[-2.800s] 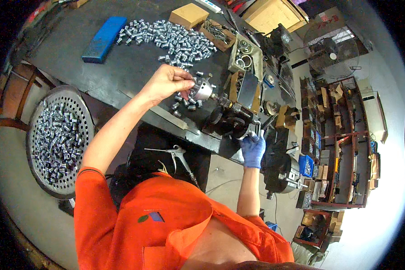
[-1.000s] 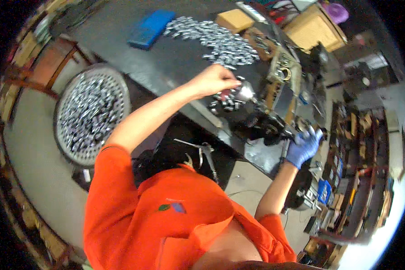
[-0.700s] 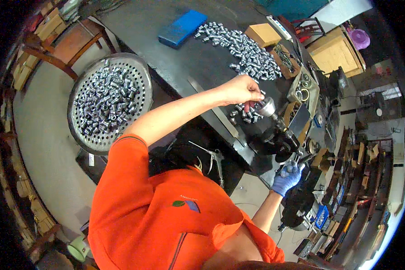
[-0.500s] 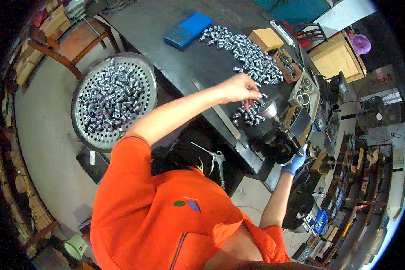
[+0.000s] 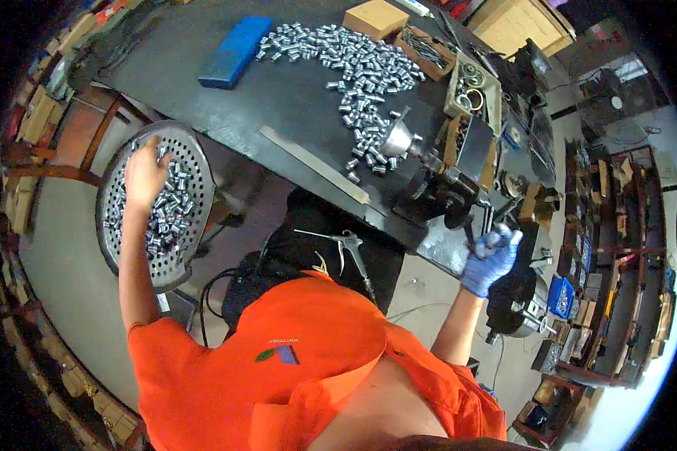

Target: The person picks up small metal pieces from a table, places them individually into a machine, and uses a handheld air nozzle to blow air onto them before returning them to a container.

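Note:
At the left, my bare left hand (image 5: 147,173) reaches over a round perforated metal tray (image 5: 199,161) heaped with small shiny metal sleeves (image 5: 171,214). Its thumb stands apart from the fingers, and no sleeve shows clearly in its grasp. My right hand (image 5: 489,263), in a blue glove with greyed fingertips, is closed around a handle at the near end of a dark bench machine (image 5: 447,188); the fingers cover most of that handle. A silver cone (image 5: 400,141) sits at the machine's other end, beside a pile of sleeves (image 5: 368,75) on the dark workbench (image 5: 293,105).
A blue block (image 5: 235,52), a cardboard box (image 5: 376,19) and a bin of rings (image 5: 474,90) stand on the bench. A flat metal strip (image 5: 316,165) lies along its front edge. An air blow gun (image 5: 350,244) hangs before me. Shelves (image 5: 617,248) line the right.
My left hand has moved from beside the cone, out to the left over the tray. My right hand remains by the machine, its fingers now turned upward. The whole view has shifted.

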`<move>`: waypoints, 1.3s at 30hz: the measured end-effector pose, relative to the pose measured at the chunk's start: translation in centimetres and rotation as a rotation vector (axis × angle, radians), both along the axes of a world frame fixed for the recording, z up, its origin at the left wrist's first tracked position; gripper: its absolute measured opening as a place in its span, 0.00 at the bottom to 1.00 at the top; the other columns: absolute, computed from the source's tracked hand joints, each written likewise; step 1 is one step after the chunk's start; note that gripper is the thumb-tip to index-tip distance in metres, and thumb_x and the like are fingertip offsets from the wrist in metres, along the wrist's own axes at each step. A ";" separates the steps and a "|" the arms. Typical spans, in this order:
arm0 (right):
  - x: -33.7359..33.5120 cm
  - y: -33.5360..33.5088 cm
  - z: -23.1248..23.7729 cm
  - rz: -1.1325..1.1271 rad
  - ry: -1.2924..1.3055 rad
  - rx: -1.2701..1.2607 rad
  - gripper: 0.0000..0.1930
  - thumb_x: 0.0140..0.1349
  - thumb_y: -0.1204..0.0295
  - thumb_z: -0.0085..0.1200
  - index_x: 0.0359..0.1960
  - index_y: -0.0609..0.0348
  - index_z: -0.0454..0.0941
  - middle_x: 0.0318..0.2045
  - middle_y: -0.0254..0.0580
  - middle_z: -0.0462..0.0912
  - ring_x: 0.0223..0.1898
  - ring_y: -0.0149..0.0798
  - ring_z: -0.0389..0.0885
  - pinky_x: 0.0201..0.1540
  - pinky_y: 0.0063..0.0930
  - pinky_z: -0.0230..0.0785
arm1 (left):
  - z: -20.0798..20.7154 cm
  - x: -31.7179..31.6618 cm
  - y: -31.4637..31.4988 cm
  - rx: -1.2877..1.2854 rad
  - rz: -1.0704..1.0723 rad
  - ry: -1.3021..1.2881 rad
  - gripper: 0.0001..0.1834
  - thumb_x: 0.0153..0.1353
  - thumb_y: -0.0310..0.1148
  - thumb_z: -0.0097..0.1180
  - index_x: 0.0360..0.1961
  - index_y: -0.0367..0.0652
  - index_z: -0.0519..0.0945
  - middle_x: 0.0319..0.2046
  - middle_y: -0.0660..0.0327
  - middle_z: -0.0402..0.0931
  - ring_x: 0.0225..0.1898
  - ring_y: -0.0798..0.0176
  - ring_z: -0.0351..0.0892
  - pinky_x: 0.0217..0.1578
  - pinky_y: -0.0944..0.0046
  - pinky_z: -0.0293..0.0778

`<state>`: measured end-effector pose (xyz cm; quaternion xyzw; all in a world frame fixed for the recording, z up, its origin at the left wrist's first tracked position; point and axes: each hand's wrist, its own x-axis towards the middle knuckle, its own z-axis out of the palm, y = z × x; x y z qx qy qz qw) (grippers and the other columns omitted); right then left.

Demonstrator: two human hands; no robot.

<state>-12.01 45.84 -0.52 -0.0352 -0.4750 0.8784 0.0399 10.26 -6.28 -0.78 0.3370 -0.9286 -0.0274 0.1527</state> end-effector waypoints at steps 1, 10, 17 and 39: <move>-0.1 0.3 -1.3 0.011 -0.064 -0.013 0.21 0.63 0.53 0.42 0.29 0.61 0.74 0.11 0.28 0.63 0.09 0.22 0.53 0.08 0.16 0.44 | 0.1 -1.4 1.2 0.117 -0.120 0.135 0.16 0.49 0.32 0.58 0.37 0.35 0.76 0.26 0.46 0.76 0.30 0.48 0.77 0.30 0.58 0.71; -5.7 -0.3 -7.4 0.064 -0.047 -0.030 0.12 0.62 0.60 0.46 0.33 0.57 0.71 0.21 0.26 0.71 0.16 0.19 0.64 0.12 0.11 0.50 | -4.2 -18.4 18.6 0.187 -0.877 0.026 0.10 0.48 0.33 0.55 0.32 0.41 0.75 0.27 0.52 0.75 0.32 0.49 0.77 0.32 0.51 0.72; -3.7 -0.5 -6.6 0.078 -0.159 -0.034 0.12 0.62 0.58 0.45 0.29 0.51 0.70 0.17 0.21 0.66 0.14 0.19 0.61 0.12 0.12 0.50 | -5.8 -19.7 18.4 -0.086 -1.044 -0.153 0.16 0.41 0.26 0.52 0.35 0.40 0.75 0.29 0.55 0.74 0.36 0.54 0.76 0.45 0.52 0.65; -4.7 1.3 -8.9 0.060 -0.160 -0.022 0.22 0.59 0.72 0.36 0.57 0.52 0.61 0.42 0.45 0.77 0.40 0.44 0.78 0.42 0.38 0.74 | -5.2 -19.6 16.5 0.585 -0.694 0.098 0.15 0.44 0.32 0.55 0.35 0.38 0.78 0.27 0.56 0.76 0.31 0.60 0.76 0.37 0.61 0.69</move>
